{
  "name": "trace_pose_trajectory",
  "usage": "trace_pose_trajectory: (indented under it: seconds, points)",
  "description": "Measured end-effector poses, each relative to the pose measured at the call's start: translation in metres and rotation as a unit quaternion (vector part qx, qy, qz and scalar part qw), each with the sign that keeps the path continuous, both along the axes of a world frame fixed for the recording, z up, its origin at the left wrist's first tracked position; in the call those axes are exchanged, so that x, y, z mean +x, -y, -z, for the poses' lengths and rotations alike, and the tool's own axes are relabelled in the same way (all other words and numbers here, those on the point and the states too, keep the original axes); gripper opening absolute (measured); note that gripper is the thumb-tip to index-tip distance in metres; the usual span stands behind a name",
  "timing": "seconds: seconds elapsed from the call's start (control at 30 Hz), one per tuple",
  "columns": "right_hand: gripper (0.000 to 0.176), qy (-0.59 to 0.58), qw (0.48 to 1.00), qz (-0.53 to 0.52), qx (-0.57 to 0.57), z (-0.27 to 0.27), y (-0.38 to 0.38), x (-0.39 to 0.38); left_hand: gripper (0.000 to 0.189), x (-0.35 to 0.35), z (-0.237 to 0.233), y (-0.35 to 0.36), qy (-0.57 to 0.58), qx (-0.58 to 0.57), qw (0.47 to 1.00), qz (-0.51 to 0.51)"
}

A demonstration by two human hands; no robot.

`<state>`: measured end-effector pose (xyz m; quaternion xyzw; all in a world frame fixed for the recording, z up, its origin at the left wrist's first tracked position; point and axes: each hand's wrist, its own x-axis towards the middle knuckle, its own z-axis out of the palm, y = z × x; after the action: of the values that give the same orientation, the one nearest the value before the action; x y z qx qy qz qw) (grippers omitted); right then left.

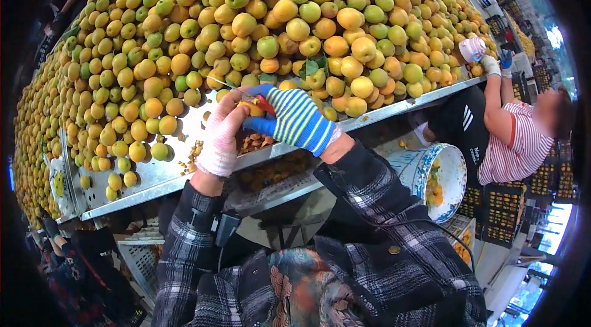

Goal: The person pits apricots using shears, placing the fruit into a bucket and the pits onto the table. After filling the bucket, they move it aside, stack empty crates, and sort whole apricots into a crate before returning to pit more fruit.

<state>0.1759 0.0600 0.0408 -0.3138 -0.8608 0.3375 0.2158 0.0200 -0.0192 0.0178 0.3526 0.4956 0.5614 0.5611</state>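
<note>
My left hand (220, 137), in a pale pink-and-white glove with bare fingers showing, is closed around an orange apricot (252, 107), largely hidden by the fingers. Close against it, my right hand (297, 119), in a blue glove with yellow and white stripes, grips the red handle of a knife (265, 104). The thin blade points up and left past my left fingers. Both hands are over the near edge of a metal table (138, 188), in front of a large heap of yellow, orange and green apricots (289, 31).
A blue-and-white bucket (401, 165) with fruit pieces inside stands to the right. Beyond it, a person in a striped shirt (522, 142) works at the table, holding a pink-and-white object (472, 49). Black crates (500, 219) hold fruit. Another person (83, 265) is at lower left.
</note>
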Motion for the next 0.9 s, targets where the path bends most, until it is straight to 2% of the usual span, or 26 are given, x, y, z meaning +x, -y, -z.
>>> trace_pose_trajectory:
  seconds: [0.07, 0.13, 0.17, 0.2, 0.27, 0.3, 0.33, 0.4, 0.47, 0.6, 0.67, 0.73, 0.83, 0.9]
  points:
    - [0.049, 0.006, 1.0, -0.016, -0.004, 0.0, -0.002, 0.001, 0.05, 0.006, -0.024, 0.002, 0.136, 0.005, 0.99, 0.031]
    - [0.036, -0.069, 0.997, -0.017, 0.033, 0.009, -0.002, 0.0, 0.053, 0.005, -0.019, 0.003, 0.089, 0.021, 0.995, 0.03]
    - [0.027, -0.197, 0.979, -0.009, 0.045, 0.019, -0.004, -0.002, 0.056, 0.005, -0.017, 0.005, 0.044, 0.033, 0.998, 0.03]
    - [0.026, -0.313, 0.93, 0.086, -0.17, 0.024, -0.01, -0.006, 0.056, 0.005, -0.021, 0.005, 0.043, 0.035, 0.998, 0.031]
    - [0.024, -0.24, 0.861, 0.152, -0.422, -0.004, -0.016, 0.012, 0.057, 0.008, -0.033, 0.004, 0.181, 0.052, 0.982, -0.007]
    - [0.023, -0.258, 0.861, 0.181, -0.398, -0.004, -0.018, 0.01, 0.059, 0.007, -0.031, 0.001, 0.225, 0.059, 0.971, -0.049]
    - [0.027, -0.272, 0.883, 0.204, -0.324, 0.004, -0.018, 0.003, 0.06, 0.005, -0.019, -0.003, 0.272, 0.093, 0.955, -0.071]
    - [0.037, -0.254, 0.925, 0.147, -0.24, 0.018, -0.014, -0.006, 0.06, 0.004, -0.008, -0.008, 0.298, 0.128, 0.941, -0.091]
    - [0.048, -0.048, 0.982, 0.125, -0.136, 0.027, -0.008, -0.01, 0.06, 0.005, -0.006, -0.007, 0.279, 0.12, 0.948, -0.091]
    - [0.046, -0.031, 0.98, 0.128, -0.149, 0.015, 0.0, -0.012, 0.058, 0.008, 0.0, -0.007, 0.251, 0.133, 0.953, -0.108]
    - [0.045, 0.021, 0.997, 0.054, -0.05, 0.035, -0.002, -0.014, 0.06, 0.007, 0.018, -0.007, 0.268, 0.122, 0.954, -0.063]
    - [0.046, 0.043, 0.995, 0.073, -0.05, 0.04, 0.005, -0.017, 0.059, 0.01, 0.022, -0.008, 0.258, 0.12, 0.955, -0.08]
    - [0.046, -0.027, 0.984, 0.146, -0.099, 0.037, 0.014, -0.021, 0.058, 0.008, 0.02, -0.01, 0.266, 0.102, 0.954, -0.097]
    - [0.045, -0.009, 0.982, 0.163, -0.1, 0.036, 0.015, -0.023, 0.056, 0.009, 0.016, -0.01, 0.26, 0.067, 0.958, -0.103]
